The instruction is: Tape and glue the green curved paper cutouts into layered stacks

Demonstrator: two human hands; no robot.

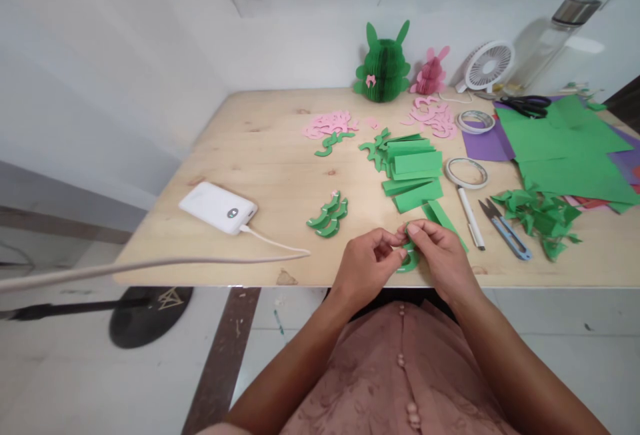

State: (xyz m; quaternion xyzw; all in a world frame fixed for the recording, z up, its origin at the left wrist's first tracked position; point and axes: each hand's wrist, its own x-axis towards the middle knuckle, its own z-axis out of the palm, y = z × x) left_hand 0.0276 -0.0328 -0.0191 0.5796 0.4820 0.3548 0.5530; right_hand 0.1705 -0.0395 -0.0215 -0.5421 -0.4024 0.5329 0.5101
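Close to the table's front edge, my left hand (369, 263) and my right hand (443, 253) meet around a curved green paper cutout (411, 260). Fingertips of both hands pinch it, and they hide its upper part. White marks or strips show on its lower end. To the left lies a small stack of curved green cutouts (329, 216) with white strips on them. Just beyond my right hand are folded green paper strips (416, 167), one of them (443, 221) partly beside my fingers.
Blue-handled thread snips (509, 231), a white pen (470, 218), tape rolls (467, 173) and green scraps (543, 218) lie on the right. A white power bank (219, 207) with a cable is at left. Pink cutouts (333, 124), a green paper rabbit (383, 71) and a small fan (489, 66) stand farther back.
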